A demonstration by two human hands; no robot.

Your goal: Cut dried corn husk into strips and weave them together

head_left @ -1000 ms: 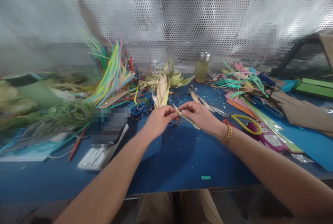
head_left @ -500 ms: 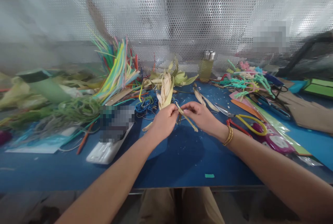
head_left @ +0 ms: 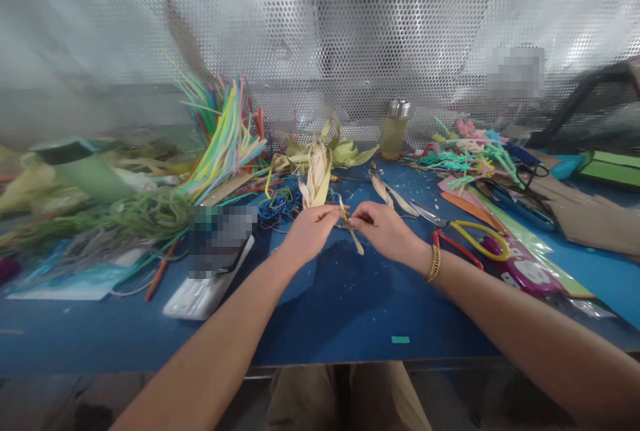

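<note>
head view: left hand (head_left: 307, 231) and right hand (head_left: 385, 231) both pinching thin husk strip (head_left: 351, 229) between fingertips, just above blue table (head_left: 340, 311), in front of husk bundle (head_left: 318, 177). loose end of strip hanging down between hands. scissors (head_left: 467, 237) lying near right wrist; bottle (head_left: 396, 129) standing at back by mesh wall (head_left: 450, 31). strip likely handling light, dry, limp, prone to splitting along grain; probably best gripping flat between pads, close to working point, pulling gently.
</note>
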